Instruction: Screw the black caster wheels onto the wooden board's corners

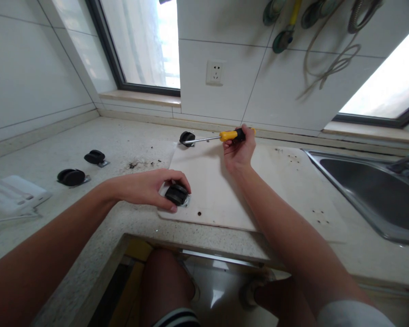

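My left hand (163, 188) is closed around a black caster wheel (176, 195), whose metal plate rests at the near left corner of a white board (211, 181). In my right hand (240, 150) is a screwdriver (228, 136) with a yellow and black handle, held roughly level. Its metal shaft points left, and the tip is by another black caster (187, 138) at the board's far left corner. Whether the tip touches that caster I cannot tell. Groups of small holes show at the board's right end.
Two loose casters, one farther (94, 157) and one nearer (71, 177), lie on the speckled countertop (136, 136) at left. A white device with a cable (17, 195) is beyond them. A metal sink (368, 190) lies right; a tiled wall with a socket (215, 72) stands behind.
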